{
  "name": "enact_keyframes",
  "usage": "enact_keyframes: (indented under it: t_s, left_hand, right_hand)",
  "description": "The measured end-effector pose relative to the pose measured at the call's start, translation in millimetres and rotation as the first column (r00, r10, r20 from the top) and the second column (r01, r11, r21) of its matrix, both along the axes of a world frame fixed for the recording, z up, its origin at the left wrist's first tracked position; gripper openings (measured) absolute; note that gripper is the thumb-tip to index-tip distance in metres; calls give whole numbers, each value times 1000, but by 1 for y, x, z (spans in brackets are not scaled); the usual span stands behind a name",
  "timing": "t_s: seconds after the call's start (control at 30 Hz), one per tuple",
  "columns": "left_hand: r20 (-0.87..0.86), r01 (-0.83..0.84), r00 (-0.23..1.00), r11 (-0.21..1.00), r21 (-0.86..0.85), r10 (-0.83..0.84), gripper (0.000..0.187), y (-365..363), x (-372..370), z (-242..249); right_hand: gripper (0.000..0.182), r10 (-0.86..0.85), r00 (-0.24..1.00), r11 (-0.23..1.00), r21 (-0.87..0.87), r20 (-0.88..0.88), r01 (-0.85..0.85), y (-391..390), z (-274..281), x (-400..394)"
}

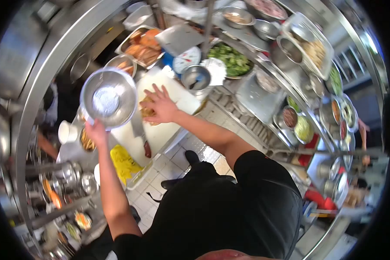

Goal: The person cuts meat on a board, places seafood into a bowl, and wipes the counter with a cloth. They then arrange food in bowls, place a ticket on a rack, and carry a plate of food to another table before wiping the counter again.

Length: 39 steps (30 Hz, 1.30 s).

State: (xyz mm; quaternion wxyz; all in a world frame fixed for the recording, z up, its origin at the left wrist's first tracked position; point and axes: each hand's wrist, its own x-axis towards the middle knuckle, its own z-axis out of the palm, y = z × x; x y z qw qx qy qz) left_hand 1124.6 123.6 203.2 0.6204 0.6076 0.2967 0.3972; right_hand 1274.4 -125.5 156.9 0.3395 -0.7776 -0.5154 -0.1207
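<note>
In my left hand (97,133) is a shiny metal bowl (126,86), gripped by its near rim and raised over the left end of the white cutting board (188,102). Its inside faces up toward me, and only bare metal shows in it. My right hand (161,106) lies with fingers spread on a small heap of yellowish-brown food (146,109) on the board. The palm hides part of that heap, and its kind is unclear. Between my hands rests a knife (138,128) with a reddish-brown handle, its handle pointing toward me.
A yellow plastic bag (123,164) lies at the board's near left. Beyond the board stand a tray of orange-brown pieces (145,45), a scale (188,58), a small metal bowl (196,77) and a bowl of chopped greens (229,60). Metal rails and shelves run around the workplace.
</note>
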Motion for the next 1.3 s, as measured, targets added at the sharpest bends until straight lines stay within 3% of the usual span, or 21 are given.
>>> enact_keyframes:
  t_s: [0.03,0.07,0.13,0.17,0.23,0.3,0.37,0.47,0.53,0.57,0.63,0.67,0.7,0.77,0.9,1.0,1.03,1.1,1.2,1.27,1.3]
  left_hand:
    - [-449,-120,878,984,129,166,27,-24,-14,35]
    - [-250,-111,964,992,-67,91,28,-7,-31,8]
    - [-236,-56,972,972,-230,0,27,-20,-58,13]
    - [-243,-108,969,951,-290,36,27,-19,-70,0]
    - [-205,-130,978,896,-424,45,30,-28,-87,-11]
    - [-51,-38,999,844,-535,12,32,-41,-100,-20]
    - [84,94,995,771,-630,-53,29,-39,-111,-43]
    - [110,214,975,673,-708,-194,21,-53,-118,-39]
    - [127,273,957,660,-700,-261,1,-41,-120,-62]
    - [317,509,851,509,-694,-419,5,-34,-124,-72]
    - [646,846,492,144,-514,-584,16,-48,-118,-59]
    - [410,589,799,433,-683,-440,8,-65,-117,-56]
    - [131,225,973,634,-740,-193,14,-128,-95,-8]
    - [62,156,985,696,-701,-158,8,-131,-106,-29]
    - [-11,89,991,733,-674,-131,19,-173,-93,-33]
    - [333,586,785,452,-672,-522,5,-165,-117,-54]
    - [-53,91,981,687,-721,-186,16,-220,-91,-8]
    - [-78,80,978,684,-725,-196,10,-232,-88,-4]
    - [-226,-78,967,715,-695,-115,13,-262,-77,20]
    - [-247,-89,962,713,-696,-120,13,-268,-74,25]
    - [-173,-41,978,717,-696,-112,12,-275,-69,27]
  right_hand:
    - [45,-68,997,997,42,-28,69,-18,7,1]
    - [41,-126,991,988,86,-56,130,-34,14,0]
    - [35,-224,966,953,181,-126,244,-66,14,1]
    - [32,-270,948,924,229,-169,304,-90,3,4]
    - [25,-414,844,846,198,-340,495,-143,-28,10]
    - [50,-522,584,768,-46,-622,639,-206,-67,14]
    - [85,-841,365,512,-365,-400,778,-270,-135,20]
    - [106,-909,66,402,-822,-412,402,-350,-120,26]
    - [105,-915,-12,372,-853,-404,366,-390,-100,35]
    - [104,-909,-29,383,-862,-415,332,-398,-99,44]
    - [106,-931,6,342,-870,-364,355,-410,-115,75]
    - [106,-940,20,324,-873,-341,365,-420,-127,89]
    - [107,-948,32,305,-875,-316,377,-433,-142,105]
    - [108,-964,48,257,-873,-261,413,-462,-164,139]
    - [96,-981,96,194,-859,-168,474,-489,-215,201]
    - [58,-958,263,209,-909,-117,360,-492,-221,226]
    - [50,-952,256,252,-898,-165,359,-487,-221,234]
    - [41,-942,223,318,-879,-250,356,-491,-222,236]
    - [48,-875,341,471,-766,-342,438,-475,-171,225]
    - [49,-870,366,487,-691,-331,534,-476,-154,215]
    - [49,-875,358,478,-688,-325,546,-479,-152,212]
